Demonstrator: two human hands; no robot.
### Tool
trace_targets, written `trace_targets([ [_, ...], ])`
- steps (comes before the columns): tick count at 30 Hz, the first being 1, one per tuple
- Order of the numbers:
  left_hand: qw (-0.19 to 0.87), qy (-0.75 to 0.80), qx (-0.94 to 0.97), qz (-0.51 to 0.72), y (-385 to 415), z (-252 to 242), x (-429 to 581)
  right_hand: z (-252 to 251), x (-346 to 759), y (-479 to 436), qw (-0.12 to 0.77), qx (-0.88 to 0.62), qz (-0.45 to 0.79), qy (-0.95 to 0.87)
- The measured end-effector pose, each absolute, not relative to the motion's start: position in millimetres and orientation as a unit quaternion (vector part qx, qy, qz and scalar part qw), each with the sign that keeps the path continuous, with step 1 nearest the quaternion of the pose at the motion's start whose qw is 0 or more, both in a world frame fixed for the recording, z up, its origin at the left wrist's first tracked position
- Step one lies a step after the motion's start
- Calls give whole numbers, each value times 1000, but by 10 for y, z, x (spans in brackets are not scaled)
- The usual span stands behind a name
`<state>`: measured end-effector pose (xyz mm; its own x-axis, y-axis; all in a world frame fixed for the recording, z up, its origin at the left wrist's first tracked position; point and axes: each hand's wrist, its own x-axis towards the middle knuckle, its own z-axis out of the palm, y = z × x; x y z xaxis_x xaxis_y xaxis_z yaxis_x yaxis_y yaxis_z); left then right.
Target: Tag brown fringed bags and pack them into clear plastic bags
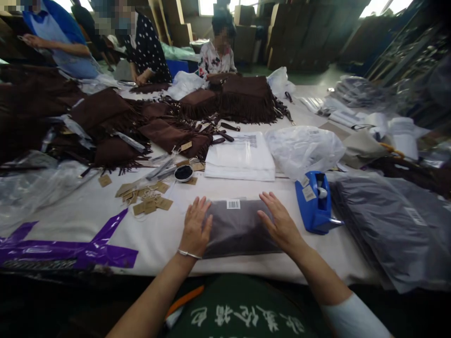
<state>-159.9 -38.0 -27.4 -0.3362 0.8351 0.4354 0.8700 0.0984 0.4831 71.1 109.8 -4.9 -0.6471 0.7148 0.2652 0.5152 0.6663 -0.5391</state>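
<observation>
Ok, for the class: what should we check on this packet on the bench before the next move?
1. Left hand and right hand touching both ends of the flat grey plastic packet: ok.
2. White paper barcode label facing up: ok.
3. Packet lying flat on the white cloth table cover: ok.
4. Blue plastic tape dispenser apart from the packet: ok.
5. Packet's opening sealed: cannot tell, not visible.

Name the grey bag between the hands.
The flat grey bag with the barcode sticker on top, touched by the left hand and right hand; the other grey bags lie piled at right.
</observation>
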Motion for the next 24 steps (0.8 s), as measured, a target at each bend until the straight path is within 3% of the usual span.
trace_targets([
  [7,11,-762,-626,-166,-158,-604,-1287,-707,418,1047,164,-373,100,-908],
  [24,-28,-770,-624,-127,-103,-615,-1329,-655,402,1089,99,-390,104,-909],
])
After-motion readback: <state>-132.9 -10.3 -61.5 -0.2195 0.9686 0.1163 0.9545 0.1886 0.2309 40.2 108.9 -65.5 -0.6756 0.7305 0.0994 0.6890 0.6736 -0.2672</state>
